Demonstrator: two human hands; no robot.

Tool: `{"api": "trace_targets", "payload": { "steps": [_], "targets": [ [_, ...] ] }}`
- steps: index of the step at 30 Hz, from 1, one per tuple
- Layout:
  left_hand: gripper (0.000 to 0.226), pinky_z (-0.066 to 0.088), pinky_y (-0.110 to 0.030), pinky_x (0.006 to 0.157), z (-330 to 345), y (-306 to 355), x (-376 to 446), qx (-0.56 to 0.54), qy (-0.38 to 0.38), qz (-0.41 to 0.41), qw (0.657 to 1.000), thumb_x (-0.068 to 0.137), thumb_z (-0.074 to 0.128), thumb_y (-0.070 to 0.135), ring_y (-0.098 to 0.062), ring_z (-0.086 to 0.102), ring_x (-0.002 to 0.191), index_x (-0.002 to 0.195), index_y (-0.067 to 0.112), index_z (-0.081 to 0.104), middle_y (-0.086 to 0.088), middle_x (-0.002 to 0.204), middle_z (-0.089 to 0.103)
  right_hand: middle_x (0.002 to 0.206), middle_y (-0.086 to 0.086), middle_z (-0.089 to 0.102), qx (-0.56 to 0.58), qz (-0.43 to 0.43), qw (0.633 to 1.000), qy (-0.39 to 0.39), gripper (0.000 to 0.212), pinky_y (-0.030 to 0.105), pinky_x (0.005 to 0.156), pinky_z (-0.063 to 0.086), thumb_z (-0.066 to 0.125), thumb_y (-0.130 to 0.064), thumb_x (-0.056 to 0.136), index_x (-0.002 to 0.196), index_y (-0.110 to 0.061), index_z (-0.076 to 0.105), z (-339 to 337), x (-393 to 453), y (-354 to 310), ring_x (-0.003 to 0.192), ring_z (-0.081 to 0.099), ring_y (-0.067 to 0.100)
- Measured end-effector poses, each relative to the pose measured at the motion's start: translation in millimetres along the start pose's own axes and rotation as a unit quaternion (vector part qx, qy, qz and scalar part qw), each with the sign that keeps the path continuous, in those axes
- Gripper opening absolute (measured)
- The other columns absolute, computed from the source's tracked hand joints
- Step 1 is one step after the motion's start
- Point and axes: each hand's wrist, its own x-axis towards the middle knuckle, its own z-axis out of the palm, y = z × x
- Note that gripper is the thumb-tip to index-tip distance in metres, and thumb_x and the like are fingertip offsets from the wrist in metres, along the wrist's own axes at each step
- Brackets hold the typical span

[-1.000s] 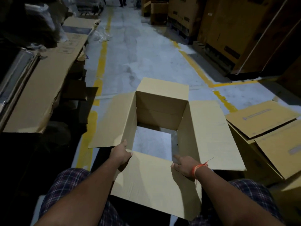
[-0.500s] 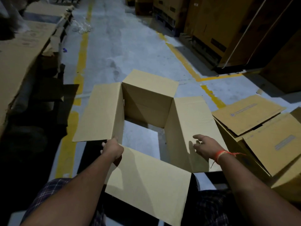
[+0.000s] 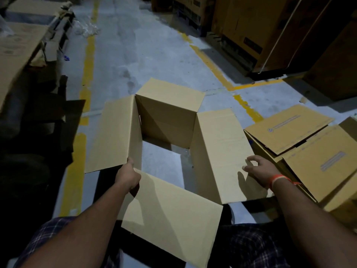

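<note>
Closest to my camera are my knees in checked shorts (image 3: 58, 235), and the near flap (image 3: 173, 206) of the box (image 3: 168, 120) lies folded out toward them. The box stands on the floor (image 3: 135, 55) right in front of me, between my arms, with all four flaps spread outward. My left hand (image 3: 128, 176) grips the box at the corner where the near flap meets the left flap (image 3: 112, 134). Its thumb points up along that edge and its fingers are curled under, out of sight. My right hand (image 3: 257, 169), with an orange band (image 3: 278, 178) on the wrist, sits over the outer part of the right flap (image 3: 222, 151). Its fingers are loosely spread and hold nothing, and it casts a shadow on the cardboard. I cannot tell whether the fingertips touch the flap.

The grey floor shows through the bottom of the box. The far flap (image 3: 172, 93) tilts away from me.

Just beside the right flap lies a second box (image 3: 309, 151) with printed flaps, partly folded. Flat cardboard sheets (image 3: 17, 47) are stacked on my left. Yellow lines (image 3: 88, 55) run along the floor on either side of the aisle. Crumpled clear plastic (image 3: 85, 29) lies near the left line. Tall cartons (image 3: 251, 22) stand far off on the right.
</note>
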Motion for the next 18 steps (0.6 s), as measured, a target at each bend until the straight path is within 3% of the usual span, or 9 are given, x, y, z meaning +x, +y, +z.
{"api": "trace_targets", "payload": {
  "steps": [7,12,15,18],
  "targets": [
    [0.102,0.050,-0.043,0.101,0,9,-5,-0.009,-0.021,0.041,0.999,0.094,0.066,0.014,-0.037,0.056,0.125,0.162,0.033,-0.008,-0.015,0.146,0.053,0.123,0.006,0.065,0.018,-0.052,0.998,-0.023,0.027,0.049,0.098,0.054,0.082,-0.028,0.082,0.107,-0.030,0.071,1,-19,-9,0.110,0.063,0.027],
    [0.105,0.045,-0.049,0.110,3,17,-11,-0.015,-0.025,0.083,0.996,0.096,0.066,0.015,-0.039,0.050,0.135,0.159,0.040,-0.014,-0.016,0.149,0.052,0.093,0.003,0.073,0.042,-0.122,0.986,-0.109,0.006,0.035,0.081,0.054,0.076,-0.015,0.088,0.092,-0.012,0.073,14,-46,-40,0.086,0.066,0.019],
    [0.108,0.051,-0.045,0.102,3,22,-10,-0.022,-0.039,0.101,0.994,0.095,0.062,0.016,-0.038,0.060,0.122,0.154,0.047,-0.022,-0.019,0.140,0.059,0.084,-0.004,0.075,-0.021,-0.164,0.972,-0.168,0.006,0.028,0.078,0.053,0.076,-0.020,0.088,0.082,-0.018,0.077,29,-58,-63,0.078,0.068,0.008],
    [0.106,0.054,-0.039,0.086,6,30,-8,-0.002,-0.039,0.112,0.993,0.093,0.057,0.014,-0.036,0.065,0.098,0.156,0.045,-0.022,-0.021,0.113,0.067,0.089,-0.010,0.076,-0.078,-0.213,0.954,-0.195,0.008,0.022,0.080,0.054,0.075,-0.030,0.090,0.084,-0.026,0.079,46,-69,-82,0.085,0.070,0.002]
  ]
}}
